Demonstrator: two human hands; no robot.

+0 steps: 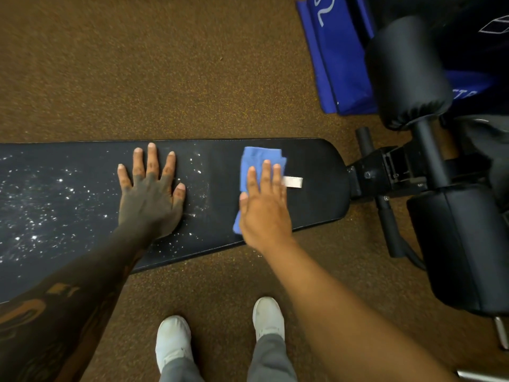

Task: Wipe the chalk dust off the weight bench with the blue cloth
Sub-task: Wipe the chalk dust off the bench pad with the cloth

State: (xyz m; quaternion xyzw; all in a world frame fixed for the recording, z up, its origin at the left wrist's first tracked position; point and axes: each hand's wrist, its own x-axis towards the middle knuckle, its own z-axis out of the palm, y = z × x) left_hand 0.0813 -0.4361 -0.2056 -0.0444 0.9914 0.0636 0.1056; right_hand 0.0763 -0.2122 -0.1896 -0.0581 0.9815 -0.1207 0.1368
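The black padded weight bench (316, 188) runs across the view from the left edge to its rounded right end. White chalk dust (41, 205) speckles its left half and thins out near the middle. My left hand (150, 197) lies flat on the pad, fingers spread, holding nothing. My right hand (264, 205) presses flat on the folded blue cloth (259, 158) near the bench's right end. A white tag (293, 181) sticks out from the cloth on the right. The pad around the cloth looks free of specks.
Brown speckled floor (137, 64) surrounds the bench. The black bench frame and roller pads (407, 73) stand at the right. A blue bag (338, 56) lies at the upper right. My white shoes (173, 343) stand just in front of the bench.
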